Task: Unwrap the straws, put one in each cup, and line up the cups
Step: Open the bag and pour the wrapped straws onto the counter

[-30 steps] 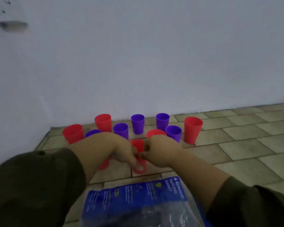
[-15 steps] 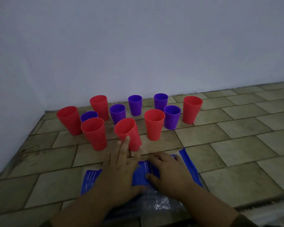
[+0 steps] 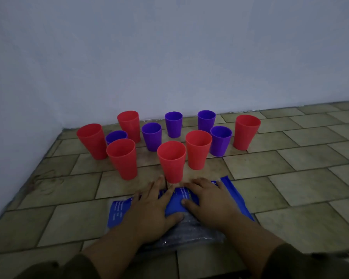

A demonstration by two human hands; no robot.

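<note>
Just beyond left grip [image 3: 149,210] and right grip [image 3: 212,204] on packet [image 3: 117,210]: red cup [image 3: 171,162].

The left hand [image 3: 149,208] and right hand [image 3: 212,202] cover the middle of the blue packet [image 3: 117,210]. Its print is too small to read, and the contents of its clear part cannot be made out. A red cup [image 3: 122,158] hides most of a purple cup [image 3: 116,135] behind it.

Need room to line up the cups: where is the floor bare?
Bare tiles right of the rightmost red cup and the blue packet, and left of the packet. Crowded: the cup cluster near the wall.
</note>
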